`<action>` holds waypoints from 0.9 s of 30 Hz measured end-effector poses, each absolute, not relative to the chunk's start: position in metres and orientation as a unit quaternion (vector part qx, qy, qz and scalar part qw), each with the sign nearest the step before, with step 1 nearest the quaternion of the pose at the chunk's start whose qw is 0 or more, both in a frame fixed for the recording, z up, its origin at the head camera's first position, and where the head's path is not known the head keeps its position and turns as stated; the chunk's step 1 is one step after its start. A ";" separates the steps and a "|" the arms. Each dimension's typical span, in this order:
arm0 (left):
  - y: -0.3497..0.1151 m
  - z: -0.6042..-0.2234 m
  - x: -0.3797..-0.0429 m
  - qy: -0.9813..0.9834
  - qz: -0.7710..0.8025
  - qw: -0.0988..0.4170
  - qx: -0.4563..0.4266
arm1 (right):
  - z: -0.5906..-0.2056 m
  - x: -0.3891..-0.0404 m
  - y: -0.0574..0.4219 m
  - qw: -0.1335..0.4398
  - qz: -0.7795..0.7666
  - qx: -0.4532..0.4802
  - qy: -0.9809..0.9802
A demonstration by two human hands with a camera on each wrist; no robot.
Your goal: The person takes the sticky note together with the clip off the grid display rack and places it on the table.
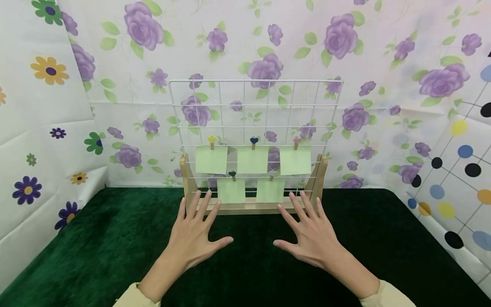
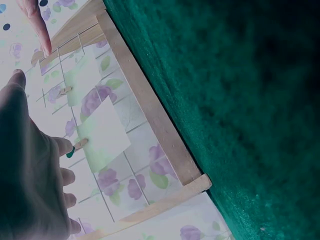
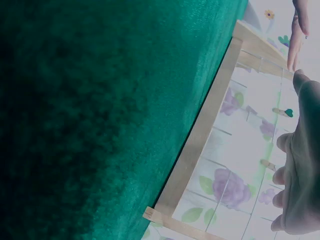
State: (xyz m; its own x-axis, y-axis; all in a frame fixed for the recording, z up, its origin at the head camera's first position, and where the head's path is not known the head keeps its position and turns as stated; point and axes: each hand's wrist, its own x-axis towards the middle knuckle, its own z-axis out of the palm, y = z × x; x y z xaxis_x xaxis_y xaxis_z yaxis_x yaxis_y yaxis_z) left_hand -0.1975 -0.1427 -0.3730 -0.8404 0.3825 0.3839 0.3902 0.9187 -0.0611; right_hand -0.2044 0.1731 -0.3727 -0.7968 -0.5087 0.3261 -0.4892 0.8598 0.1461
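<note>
- Pale yellow sleeves [image 1: 140,296] at both wrists, well in front of the white wire grid [image 1: 257,105].
- Left hand [image 1: 193,236]: before grid's lower left, fingers spread apart, thumb pointing inward.
- Right hand [image 1: 314,238]: before grid's lower right, same pose, fingers apart; fingertip contact on either hand, can't tell.
- Dark green velvety cloth [image 1: 245,264]: under grid, running out in front.
- Light wooden stand [image 1: 245,209]: at grid's foot, base bar in front, one upright each side.
- Two pale green lower notes [image 1: 231,192]: grid's bottom, side by side; dark green heart clothespin [image 1: 232,173] on left one, pale-topped clothespin [image 1: 272,174] on right one.
- Three pale green upper notes [image 1: 252,160]: row above, on grid; heart clothespins left to right yellow [image 1: 212,140], dark blue [image 1: 253,140], pink [image 1: 297,140].
- Purple-rose backdrop [image 1: 303,25]: behind grid; daisy-print sheet [image 1: 38,111] left of it, dotted sheet [image 1: 460,132] right.
</note>
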 end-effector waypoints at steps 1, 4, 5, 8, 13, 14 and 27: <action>-0.143 -0.373 -0.198 -0.959 -0.010 0.199 -0.202 | -0.373 -0.205 0.173 0.183 -0.026 0.265 -0.947; -0.143 -0.373 -0.198 -0.958 -0.011 0.201 -0.203 | -0.373 -0.205 0.173 0.190 -0.025 0.266 -0.945; -0.143 -0.373 -0.199 -0.958 -0.012 0.201 -0.203 | -0.373 -0.205 0.173 0.193 -0.024 0.266 -0.944; -0.144 -0.373 -0.199 -0.959 -0.013 0.199 -0.201 | -0.373 -0.204 0.173 0.191 -0.013 0.266 -0.945; -0.144 -0.368 -0.200 -0.962 -0.036 0.190 -0.193 | -0.372 -0.204 0.172 0.174 0.033 0.262 -0.949; -0.144 -0.365 -0.200 -0.962 -0.043 0.190 -0.190 | -0.371 -0.205 0.172 0.179 0.041 0.263 -0.947; -0.165 -0.321 -0.229 -0.885 -0.079 0.416 -0.191 | -0.320 -0.229 0.151 0.246 0.241 0.288 -0.894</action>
State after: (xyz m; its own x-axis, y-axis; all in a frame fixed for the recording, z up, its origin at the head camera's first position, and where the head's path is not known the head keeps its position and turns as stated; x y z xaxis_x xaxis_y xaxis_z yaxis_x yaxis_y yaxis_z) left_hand -0.2290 -0.1649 -0.3210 -0.5801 0.2723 0.7677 0.4043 0.9144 -0.0188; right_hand -0.2286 0.1506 -0.3200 -0.7126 -0.3969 0.5786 -0.6337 0.7180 -0.2880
